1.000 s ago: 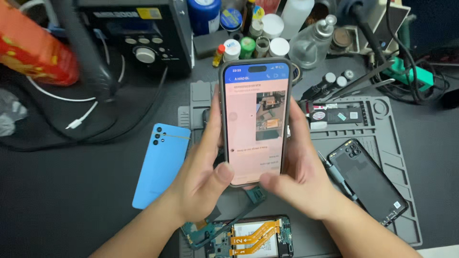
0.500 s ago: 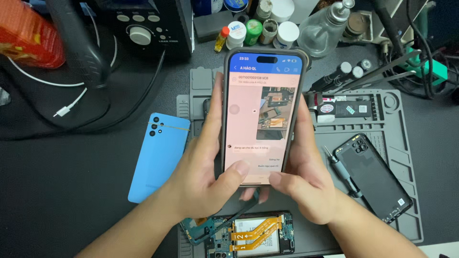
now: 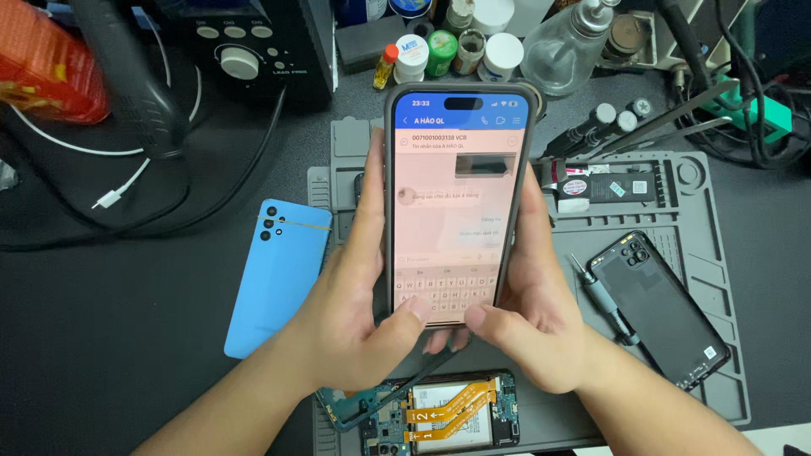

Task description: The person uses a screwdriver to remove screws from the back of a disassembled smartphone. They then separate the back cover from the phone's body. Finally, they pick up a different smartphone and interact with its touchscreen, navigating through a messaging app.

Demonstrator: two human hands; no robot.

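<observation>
Gripping a tall grey-cased smartphone with a lit chat screen (image 3: 456,207) in both hands, a person holds it upright over a grey silicone repair mat (image 3: 701,279). The phone's long axis runs away from the body, top edge toward the far clutter. The left hand (image 3: 355,321) wraps the left edge and the right hand (image 3: 536,325) the right, fingers curled closed behind the case; both thumbs rest at the bottom of the screen on the on-screen keyboard, tips nearly touching. Neither hand is nearer; the hold is even.

Counted on the bench: one phone in hand; one light-blue phone back cover (image 3: 279,274) lying left of the left wrist; one black phone back cover (image 3: 663,308) to the right on the mat; one opened phone with orange flex cables and a white battery (image 3: 448,414) just below the hands; one dark-handled screwdriver (image 3: 604,300) beside the black cover. Small bottles (image 3: 448,51) crowd the far edge; their number cannot be told.
</observation>
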